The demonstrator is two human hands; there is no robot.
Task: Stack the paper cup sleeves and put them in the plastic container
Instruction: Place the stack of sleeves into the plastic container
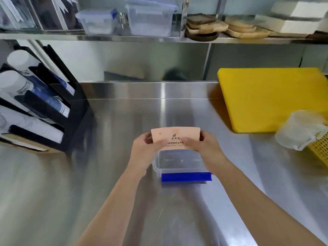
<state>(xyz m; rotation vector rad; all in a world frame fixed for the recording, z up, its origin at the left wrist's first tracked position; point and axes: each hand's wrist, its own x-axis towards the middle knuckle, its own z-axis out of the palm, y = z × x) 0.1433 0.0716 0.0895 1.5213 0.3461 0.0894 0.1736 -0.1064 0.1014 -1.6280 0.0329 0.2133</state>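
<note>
Gripping paper cup sleeves [174, 138] between both hands, left hand [144, 151], right hand [206, 148], above plastic container [181, 165]

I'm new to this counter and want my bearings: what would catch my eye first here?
Probably the pink paper sleeves, held at both ends by the left hand and right hand over a clear plastic container with a blue clip at centre. Next, the big yellow cutting board to the right, and the black cup rack on the left.
</note>
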